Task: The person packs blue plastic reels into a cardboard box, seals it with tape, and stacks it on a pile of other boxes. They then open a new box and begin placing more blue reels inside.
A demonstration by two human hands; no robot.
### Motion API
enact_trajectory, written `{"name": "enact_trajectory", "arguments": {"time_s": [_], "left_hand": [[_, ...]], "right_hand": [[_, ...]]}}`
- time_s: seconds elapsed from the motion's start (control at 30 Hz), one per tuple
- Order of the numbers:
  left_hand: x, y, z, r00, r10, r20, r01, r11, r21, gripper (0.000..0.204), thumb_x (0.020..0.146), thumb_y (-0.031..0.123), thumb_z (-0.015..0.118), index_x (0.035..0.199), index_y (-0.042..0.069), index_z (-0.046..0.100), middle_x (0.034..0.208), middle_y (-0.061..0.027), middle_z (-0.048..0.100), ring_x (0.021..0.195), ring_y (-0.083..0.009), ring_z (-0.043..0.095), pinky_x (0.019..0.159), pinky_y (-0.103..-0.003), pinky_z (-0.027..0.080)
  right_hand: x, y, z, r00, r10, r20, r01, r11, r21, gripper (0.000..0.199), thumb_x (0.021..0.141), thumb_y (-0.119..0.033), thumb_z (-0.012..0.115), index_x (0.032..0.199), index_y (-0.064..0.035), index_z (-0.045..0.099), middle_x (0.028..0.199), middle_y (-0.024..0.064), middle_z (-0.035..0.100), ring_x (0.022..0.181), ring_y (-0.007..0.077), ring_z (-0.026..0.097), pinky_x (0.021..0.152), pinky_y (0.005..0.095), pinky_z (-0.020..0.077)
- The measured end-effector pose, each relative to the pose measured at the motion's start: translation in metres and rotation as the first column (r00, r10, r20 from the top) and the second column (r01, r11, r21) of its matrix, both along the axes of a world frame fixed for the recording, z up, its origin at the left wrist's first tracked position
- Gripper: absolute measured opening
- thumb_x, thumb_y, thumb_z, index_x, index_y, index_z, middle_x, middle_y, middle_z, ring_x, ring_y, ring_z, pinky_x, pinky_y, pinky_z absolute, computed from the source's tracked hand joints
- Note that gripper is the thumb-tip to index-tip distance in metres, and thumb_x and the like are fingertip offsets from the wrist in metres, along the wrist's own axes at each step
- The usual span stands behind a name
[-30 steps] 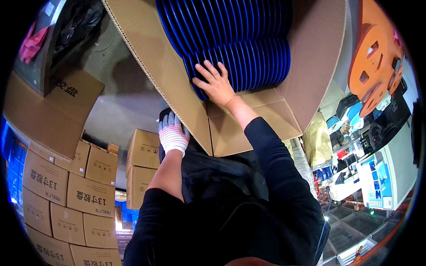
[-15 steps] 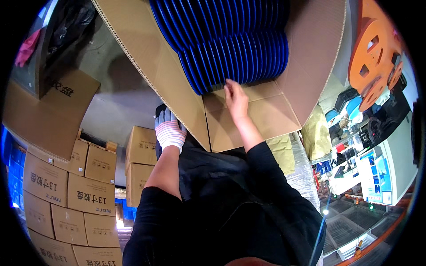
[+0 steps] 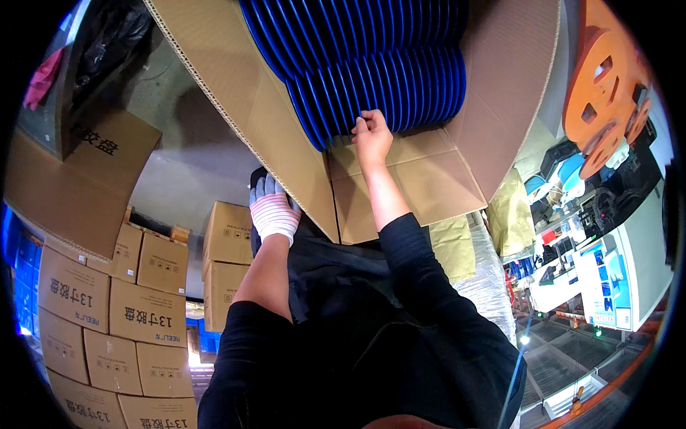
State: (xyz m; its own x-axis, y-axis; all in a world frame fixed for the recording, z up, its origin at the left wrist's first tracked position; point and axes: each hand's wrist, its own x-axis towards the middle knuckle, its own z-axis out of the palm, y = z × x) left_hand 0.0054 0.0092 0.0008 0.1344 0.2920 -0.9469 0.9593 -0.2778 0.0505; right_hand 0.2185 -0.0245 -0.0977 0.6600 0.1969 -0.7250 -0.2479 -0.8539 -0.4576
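Inside an open cardboard box (image 3: 400, 168), two rows of thin blue discs (image 3: 386, 82) stand on edge, packed close together. My bare right hand (image 3: 373, 139) is at the lower edge of the nearer row. Its fingers are curled, with the thumb and forefinger tips close together against the disc rims; whether they pinch anything is hidden. A striped white and grey glove covers my left hand (image 3: 274, 211). That hand lies flat with fingers stretched on something black, just outside the box's left flap (image 3: 236, 93).
Stacked sealed cartons (image 3: 146, 314) fill the lower left. Another open carton flap (image 3: 86, 171) lies beyond them. Large orange reel-shaped pieces (image 3: 597, 93) stand at the upper right. Yellowish sheeting (image 3: 511, 218) hangs beside the box's right side.
My right hand has shifted slightly left and up along the disc rims, and its fingers have curled in more. My left hand has stayed in place.
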Motion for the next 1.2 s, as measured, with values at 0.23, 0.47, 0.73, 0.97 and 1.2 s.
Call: {"name": "enact_trajectory", "arguments": {"time_s": [0.23, 0.47, 0.73, 0.97, 1.2], "left_hand": [[-0.002, -0.003, 0.000, 0.998, -0.016, 0.068, 0.007, 0.992, 0.123, 0.057, 0.083, 0.039, 0.056, 0.131, 0.008, 0.050, 0.138, -0.0142, 0.049, 0.129, -0.0342, 0.042, 0.110, -0.048, 0.029], [-0.003, -0.003, 0.002, 0.998, -0.005, 0.066, -0.001, 0.996, 0.085, 0.055, 0.083, 0.035, 0.058, 0.130, 0.008, 0.051, 0.137, -0.0145, 0.050, 0.128, -0.0353, 0.044, 0.109, -0.049, 0.030], [-0.013, -0.011, -0.002, 0.992, 0.093, 0.080, -0.098, 0.994, 0.054, 0.052, 0.082, 0.031, 0.059, 0.128, 0.008, 0.051, 0.135, -0.0150, 0.051, 0.125, -0.0362, 0.046, 0.107, -0.050, 0.032], [-0.007, 0.003, 0.001, 0.992, 0.039, 0.116, -0.055, 0.989, 0.138, 0.051, 0.082, 0.031, 0.059, 0.127, 0.009, 0.052, 0.134, -0.0141, 0.052, 0.124, -0.0360, 0.046, 0.107, -0.050, 0.033], [-0.005, 0.004, 0.004, 0.995, 0.033, 0.098, -0.045, 0.991, 0.123, 0.051, 0.082, 0.030, 0.059, 0.127, 0.007, 0.053, 0.134, -0.0152, 0.052, 0.124, -0.0362, 0.046, 0.107, -0.051, 0.032]], "right_hand": [[0.009, -0.002, 0.015, 0.820, 0.511, 0.260, -0.472, 0.859, -0.198, 0.020, 0.086, -0.017, 0.060, 0.104, -0.0112, 0.066, 0.074, 0.0093, 0.065, 0.060, 0.0235, 0.063, 0.057, 0.0347, 0.0503], [0.005, 0.016, 0.011, 0.487, 0.831, 0.269, -0.732, 0.557, -0.392, 0.032, 0.086, -0.015, 0.055, 0.118, -0.0094, 0.057, 0.082, 0.0133, 0.066, 0.064, 0.0343, 0.065, 0.057, 0.0439, 0.0536], [0.052, 0.024, 0.023, 0.230, 0.944, 0.238, -0.946, 0.274, -0.171, 0.036, 0.080, 0.000, 0.052, 0.116, 0.0003, 0.053, 0.081, 0.0166, 0.066, 0.068, 0.0326, 0.066, 0.059, 0.0407, 0.0545], [0.013, -0.040, 0.012, 0.512, 0.859, 0.001, -0.834, 0.497, -0.241, 0.064, 0.079, -0.001, 0.056, 0.140, -0.0073, 0.037, 0.109, 0.0198, 0.064, 0.082, 0.0369, 0.066, 0.069, 0.0461, 0.0539], [-0.009, 0.018, 0.050, 0.449, 0.725, 0.522, -0.865, 0.500, 0.049, 0.047, 0.075, 0.000, 0.064, 0.121, -0.0064, 0.055, 0.116, 0.0132, 0.058, 0.105, 0.0315, 0.056, 0.087, 0.0404, 0.0463]]}}
